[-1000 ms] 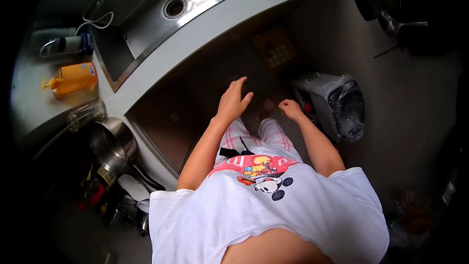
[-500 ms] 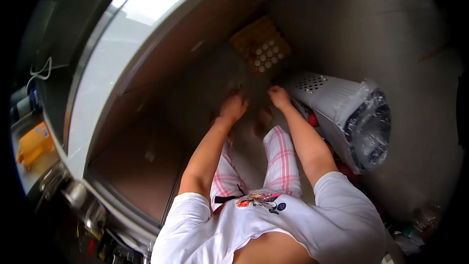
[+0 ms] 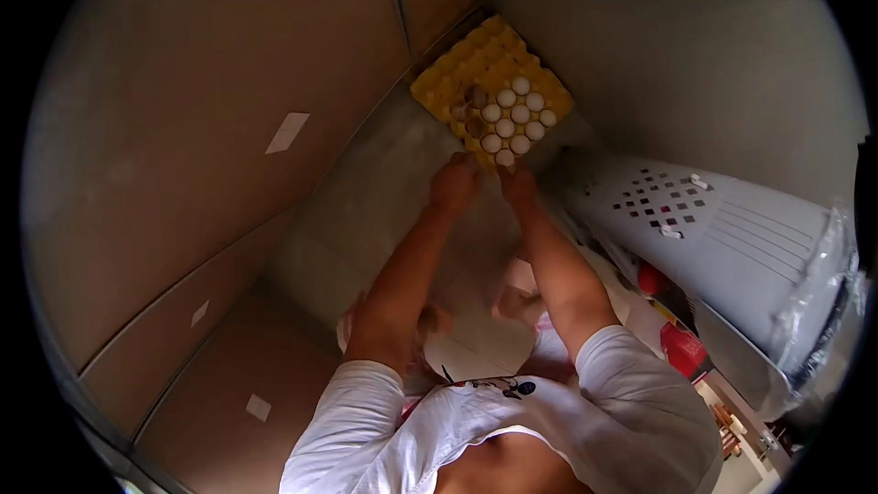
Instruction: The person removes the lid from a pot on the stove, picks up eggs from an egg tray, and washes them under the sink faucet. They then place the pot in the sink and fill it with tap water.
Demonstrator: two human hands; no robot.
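A yellow egg tray point(image 3: 448, 70) lies on the floor in the corner, with several white eggs point(image 3: 520, 114) at its right and near side. Several darker brown lumps point(image 3: 473, 110) sit in the cups on its left; their kind is unclear. My left hand point(image 3: 455, 183) is at the tray's near edge, its fingers curled in; what they hold, if anything, is hidden. Beside it, my right hand point(image 3: 519, 188) has its bent fingers close below the nearest egg point(image 3: 504, 157). Whether they touch that egg or the tray rim cannot be seen.
A grey perforated bin point(image 3: 722, 220) with a clear plastic liner point(image 3: 809, 320) stands close on the right. Brown cabinet fronts point(image 3: 210, 82) run along the left, and a grey wall point(image 3: 677, 46) rises behind the tray. My feet are on the floor below my arms.
My view has come down and closer to the corner, so the egg tray looks larger. Both hands have moved forward to the tray's near edge. The white counter has left view.
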